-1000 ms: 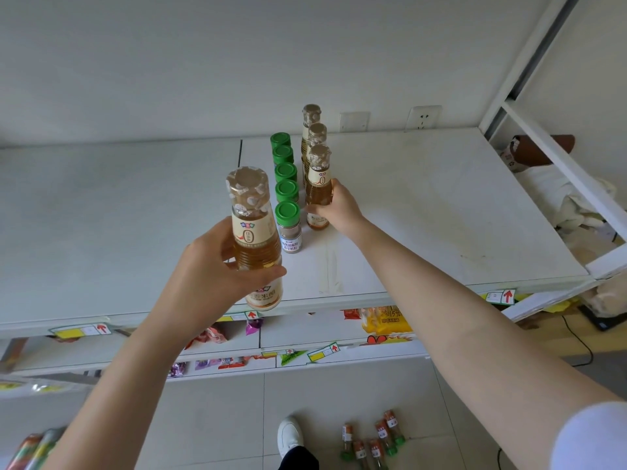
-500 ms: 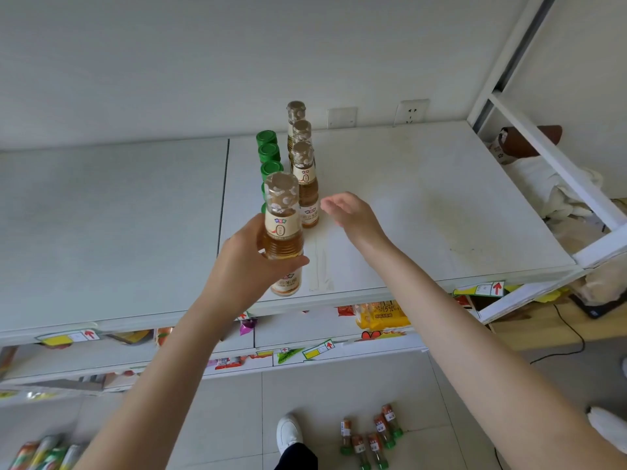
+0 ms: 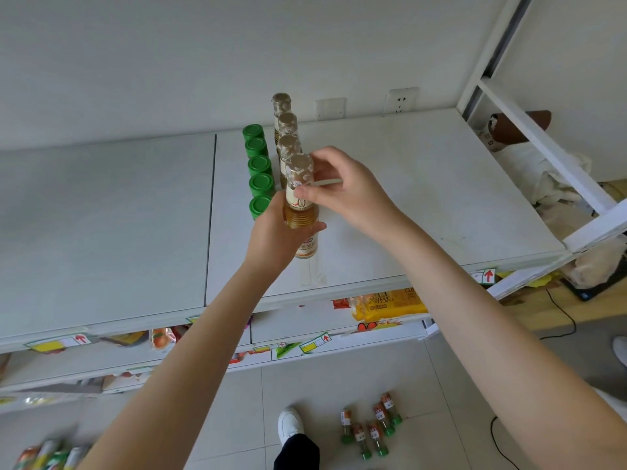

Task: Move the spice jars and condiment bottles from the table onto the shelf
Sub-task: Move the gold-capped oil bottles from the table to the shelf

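Amber bottle [image 3: 300,217], gold-capped, near upright over the white top shelf [image 3: 424,205]. It sits at the front end of a row of three like bottles [image 3: 287,127] that runs back toward the wall. We cannot tell whether its base touches the shelf board; a faint reflection shows just below it.

Left grip [image 3: 273,234]: fingers curled round the lower body of the amber bottle, thumb across the front over the label. We reach it from below and left.

Right grip [image 3: 351,193]: thumb and forefinger pinch the bottle's neck just under the cap, the other fingers loosely bent behind. The forearm crosses in from the lower right.

Just left of the bottle row we note a second row, five green-capped jars [image 3: 259,174], close-packed front to back. The nearest one is partly hidden behind the left grip.

Lower shelves carry packets, among them a yellow packet [image 3: 386,301]. Price tags with red arrows [image 3: 486,276] run along the shelf edges.

On the tiled floor stands a cluster of small spice jars [image 3: 371,425], orange-labelled with green caps. A white shoe [image 3: 290,424] is just beside them. Two wall sockets [image 3: 402,100] are behind the shelf.
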